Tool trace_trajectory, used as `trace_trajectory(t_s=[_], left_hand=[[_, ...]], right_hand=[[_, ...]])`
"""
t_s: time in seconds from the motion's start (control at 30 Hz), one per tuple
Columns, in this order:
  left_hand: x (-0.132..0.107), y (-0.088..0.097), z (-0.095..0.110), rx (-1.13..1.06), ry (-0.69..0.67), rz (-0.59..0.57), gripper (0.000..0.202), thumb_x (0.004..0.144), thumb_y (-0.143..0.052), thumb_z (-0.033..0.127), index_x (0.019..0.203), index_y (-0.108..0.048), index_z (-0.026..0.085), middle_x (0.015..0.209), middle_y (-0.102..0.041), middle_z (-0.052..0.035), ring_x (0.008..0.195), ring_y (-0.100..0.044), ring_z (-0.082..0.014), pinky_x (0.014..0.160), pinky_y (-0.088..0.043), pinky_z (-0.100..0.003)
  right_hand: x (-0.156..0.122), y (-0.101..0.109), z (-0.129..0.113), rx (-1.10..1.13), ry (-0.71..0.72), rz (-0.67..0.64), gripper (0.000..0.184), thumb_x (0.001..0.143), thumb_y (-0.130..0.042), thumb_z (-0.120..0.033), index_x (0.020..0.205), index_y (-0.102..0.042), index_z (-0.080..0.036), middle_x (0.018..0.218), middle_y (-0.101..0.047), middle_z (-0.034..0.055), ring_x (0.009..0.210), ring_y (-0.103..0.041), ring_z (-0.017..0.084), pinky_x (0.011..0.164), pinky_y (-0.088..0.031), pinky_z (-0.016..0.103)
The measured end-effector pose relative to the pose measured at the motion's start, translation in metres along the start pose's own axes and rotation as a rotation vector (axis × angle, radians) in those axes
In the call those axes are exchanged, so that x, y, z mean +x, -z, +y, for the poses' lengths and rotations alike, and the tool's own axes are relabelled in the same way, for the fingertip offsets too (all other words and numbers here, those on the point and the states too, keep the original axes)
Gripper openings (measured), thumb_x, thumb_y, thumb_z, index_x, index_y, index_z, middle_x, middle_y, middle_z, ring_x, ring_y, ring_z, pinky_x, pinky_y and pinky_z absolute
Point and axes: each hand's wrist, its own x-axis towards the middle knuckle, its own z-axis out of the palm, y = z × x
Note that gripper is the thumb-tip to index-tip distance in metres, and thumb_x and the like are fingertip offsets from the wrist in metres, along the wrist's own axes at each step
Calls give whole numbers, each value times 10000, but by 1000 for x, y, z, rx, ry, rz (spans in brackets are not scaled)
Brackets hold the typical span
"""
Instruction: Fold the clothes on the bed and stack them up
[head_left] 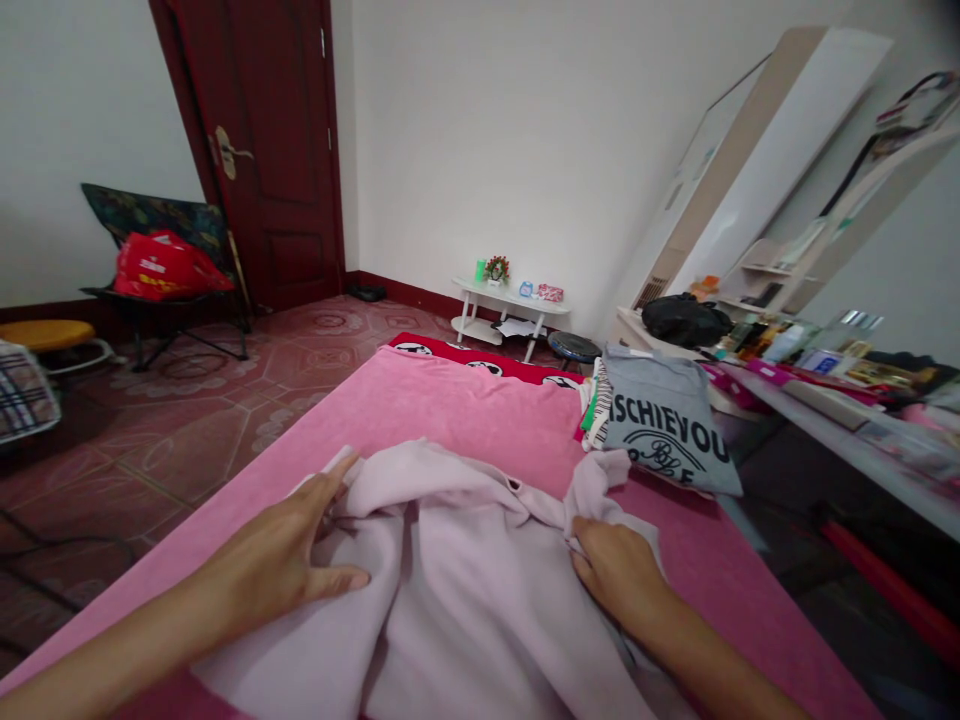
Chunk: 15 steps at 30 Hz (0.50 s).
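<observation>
A pale lilac-pink garment [465, 570] lies loosely spread and wrinkled on the pink bed cover [487, 415]. My left hand [289, 555] rests on its left side, with the thumb well apart from the other fingers. Those fingertips reach the garment's far left edge and are partly hidden by folds. On the opposite side, my right hand [619, 570] is closed around a bunched piece of the same cloth. Beyond it sits a stack of folded clothes, topped by a grey shirt [660, 410] with black lettering.
A red patterned cloth [480, 370] covers the bed's far end. Along the right runs a dressing table [810, 400] crowded with bottles. A low white table [480, 290] and dark stool [574, 347] stand beyond. At left is a folding chair holding a red bag [165, 265].
</observation>
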Motion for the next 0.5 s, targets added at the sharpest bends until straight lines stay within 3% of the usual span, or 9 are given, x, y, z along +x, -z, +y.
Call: trace_trajectory(t_s=[0.13,0.23,0.33,0.4,0.5], left_hand=[[18,-4,4,77,9,-1,767,694,-620,573,1357,-410,251,1278,-526,-105,1082,-561,-300,890,-452,-371],[33,-5,3,124,-23,40,776,621,-674,561,1289,-484,214,1329,-484,-119,1208,-462,-333,963,-402,-380],[36,-2,10,68,-44,-28,726,629,-683,500,1268,-476,226,1180,-598,-78,1083,-555,-301,895,-433,-356],[31,1,20,-1,-72,-101,677,660,-670,451,1262,-457,225,1031,-650,-40,925,-617,-256,799,-457,-315],[15,0,40,-84,-153,-139,646,682,-658,408,1262,-433,232,1035,-649,-23,897,-626,-228,767,-455,-282]], right_hand=[[0,0,4,203,43,38,302,790,-515,-229,1062,-619,-150,1096,-643,148,955,-634,284,793,-448,363],[2,-3,13,392,50,59,732,685,-645,-297,1364,-408,-161,1414,-428,144,1170,-529,280,914,-425,357],[7,-6,19,444,25,-13,1010,626,-709,-316,1483,-191,-186,1479,-352,138,1235,-482,292,962,-399,373],[13,-7,20,412,5,-50,1066,584,-753,-327,1485,-199,-191,1444,-406,148,1214,-498,315,955,-398,392],[24,-5,19,343,-23,-37,1031,536,-793,-350,1436,-335,-142,1381,-469,183,1202,-493,355,952,-393,418]])
